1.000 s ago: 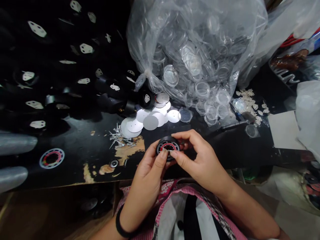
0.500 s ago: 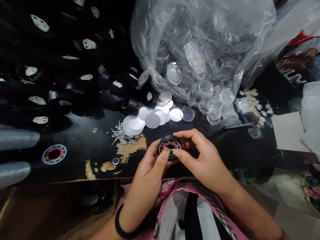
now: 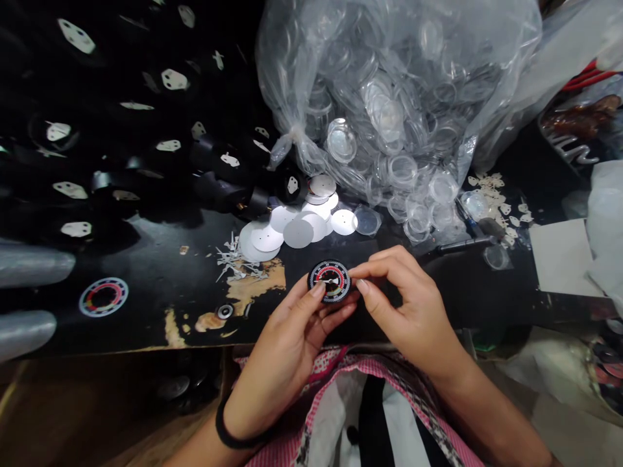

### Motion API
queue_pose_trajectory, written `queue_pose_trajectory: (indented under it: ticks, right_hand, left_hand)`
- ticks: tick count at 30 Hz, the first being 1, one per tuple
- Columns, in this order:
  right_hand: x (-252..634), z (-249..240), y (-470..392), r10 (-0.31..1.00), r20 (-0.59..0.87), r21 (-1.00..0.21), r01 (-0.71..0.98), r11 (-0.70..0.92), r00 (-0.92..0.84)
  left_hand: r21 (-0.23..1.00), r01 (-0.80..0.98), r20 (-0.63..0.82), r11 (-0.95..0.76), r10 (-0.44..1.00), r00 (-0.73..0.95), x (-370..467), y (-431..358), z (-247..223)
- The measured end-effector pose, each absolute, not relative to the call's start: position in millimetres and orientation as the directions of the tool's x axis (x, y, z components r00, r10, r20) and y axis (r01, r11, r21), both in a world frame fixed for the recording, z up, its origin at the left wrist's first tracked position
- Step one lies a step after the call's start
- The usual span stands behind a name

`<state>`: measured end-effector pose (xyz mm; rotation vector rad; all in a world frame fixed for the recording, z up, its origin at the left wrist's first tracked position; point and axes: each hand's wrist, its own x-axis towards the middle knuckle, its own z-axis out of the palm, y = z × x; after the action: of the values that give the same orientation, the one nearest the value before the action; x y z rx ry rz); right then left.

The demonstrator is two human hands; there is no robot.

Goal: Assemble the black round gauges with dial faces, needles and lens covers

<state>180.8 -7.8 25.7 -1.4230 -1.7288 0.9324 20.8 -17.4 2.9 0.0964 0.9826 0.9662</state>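
Head view: small round black gauge (image 3: 329,281) held at centre of frame, just above near edge of counter (image 3: 146,259); dial face with red and white ring now tilted fully toward camera, black side wall no longer seen as half second ago. Left hand (image 3: 292,344) pinched on lower rim, thumb on face edge. Right hand (image 3: 409,311) shifted to right rim, fingertips closed on it. Judged: dial seated, face being checked. No brand or writing readable on dial; markings too small. Spare printed dial ring (image 3: 104,296) at left, white discs (image 3: 296,227) and bag of clear lenses (image 3: 394,104) above
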Motion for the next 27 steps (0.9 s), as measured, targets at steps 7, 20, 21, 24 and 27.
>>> queue_pose_trajectory:
  ticks: [7, 20, 21, 24, 27]
  right_hand:
    - [181.4, 25.4, -7.6, 0.986, 0.057, -0.871, 0.475, 0.125, -0.156]
    - [183.5, 24.7, -7.6, 0.987, 0.021, -0.871, 0.482, 0.098, -0.162]
    - [183.8, 24.8, -7.4, 0.987, 0.02, -0.87, 0.483, 0.097, -0.161]
    - [184.5, 25.1, -6.7, 0.986, 0.021, -0.869, 0.485, 0.099, -0.164]
    - [186.0, 25.1, -6.4, 0.988, 0.019, -0.867, 0.49, 0.094, -0.157]
  left_hand:
    - [0.429, -0.632, -0.684, 0.645, 0.689, 0.239, 20.8, -17.4, 5.5]
    - [0.542, -0.525, -0.635, 0.656, 0.729, 0.256, 20.5, -19.1, 3.0]
    - [0.559, -0.507, -0.63, 0.656, 0.734, 0.254, 20.3, -19.4, 2.3]
    - [0.592, -0.467, -0.621, 0.656, 0.741, 0.254, 20.2, -19.7, 0.6]
    - [0.573, -0.469, -0.633, 0.673, 0.726, 0.268, 20.9, -18.6, 0.8]
